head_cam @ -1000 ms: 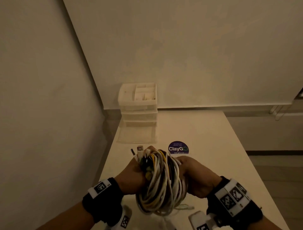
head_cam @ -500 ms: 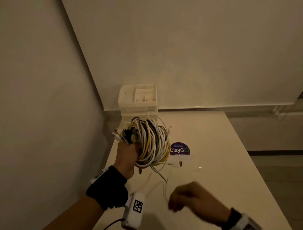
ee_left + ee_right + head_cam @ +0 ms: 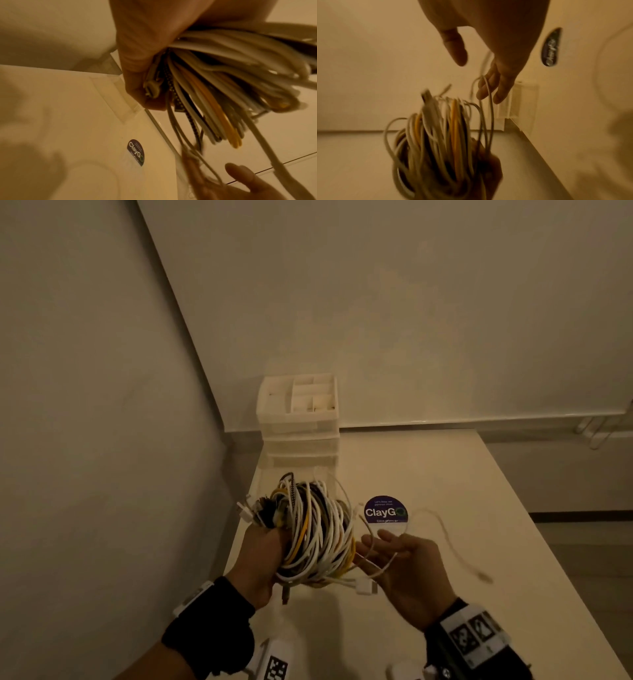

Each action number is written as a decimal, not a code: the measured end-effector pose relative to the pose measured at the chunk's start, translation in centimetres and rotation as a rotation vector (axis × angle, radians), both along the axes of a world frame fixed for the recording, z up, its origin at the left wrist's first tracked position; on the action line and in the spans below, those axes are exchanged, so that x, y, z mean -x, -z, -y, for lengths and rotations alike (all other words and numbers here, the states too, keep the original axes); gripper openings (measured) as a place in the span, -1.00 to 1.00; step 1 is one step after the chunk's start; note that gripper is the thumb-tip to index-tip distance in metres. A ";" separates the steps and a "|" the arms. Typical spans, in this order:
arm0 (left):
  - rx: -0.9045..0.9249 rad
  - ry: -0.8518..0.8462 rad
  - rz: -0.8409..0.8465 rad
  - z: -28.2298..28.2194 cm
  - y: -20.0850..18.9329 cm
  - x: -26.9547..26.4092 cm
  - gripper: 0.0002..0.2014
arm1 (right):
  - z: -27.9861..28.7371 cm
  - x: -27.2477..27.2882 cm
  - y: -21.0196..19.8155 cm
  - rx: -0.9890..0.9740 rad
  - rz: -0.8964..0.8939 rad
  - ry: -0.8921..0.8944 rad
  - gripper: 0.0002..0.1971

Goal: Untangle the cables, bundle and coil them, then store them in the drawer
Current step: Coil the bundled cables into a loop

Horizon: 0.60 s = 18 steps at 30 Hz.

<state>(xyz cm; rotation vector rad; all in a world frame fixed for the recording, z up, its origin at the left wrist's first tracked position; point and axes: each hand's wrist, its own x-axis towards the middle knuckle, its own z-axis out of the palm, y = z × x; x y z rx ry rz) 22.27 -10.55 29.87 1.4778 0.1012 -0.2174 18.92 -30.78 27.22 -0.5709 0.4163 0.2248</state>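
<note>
White and yellow cable coil point(image 3: 317, 534) gripped in left hand point(image 3: 262, 556), held above table point(image 3: 445, 474) before drawer unit point(image 3: 298, 419); right hand point(image 3: 404, 573) beside coil, fingers spread, thin loose strand point(image 3: 442, 529) draped across them

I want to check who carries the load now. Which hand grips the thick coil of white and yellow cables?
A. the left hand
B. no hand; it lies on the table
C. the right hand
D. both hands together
A: the left hand is curled round the thick coil of white and yellow cables, while the right hand is spread open with only a thin loose white strand across its fingers.
</note>
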 end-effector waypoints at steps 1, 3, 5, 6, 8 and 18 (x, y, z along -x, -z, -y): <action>-0.020 0.026 -0.005 -0.4 0.3 0.2 -0.80 | 0.2 -0.2 -0.6 0.151 0.006 -0.044 -0.71; -0.040 0.075 0.019 -0.9 0.6 0.6 -0.83 | 0.0 -0.3 -1.2 0.436 0.050 -0.159 -0.80; -0.028 0.110 0.064 -0.8 0.6 0.9 -0.77 | -0.5 -0.1 -1.4 0.621 0.097 -0.253 -0.83; -0.019 0.123 0.094 -0.7 0.6 1.0 -0.76 | -0.7 0.0 -1.3 0.673 0.103 -0.285 -0.81; -0.011 0.128 0.176 -0.7 0.6 1.5 -0.80 | -0.7 0.1 -1.1 0.734 0.113 -0.346 -0.77; -0.337 0.456 0.520 -0.9 0.7 2.7 -0.73 | 0.3 -0.6 -3.5 1.228 0.512 -0.889 -0.81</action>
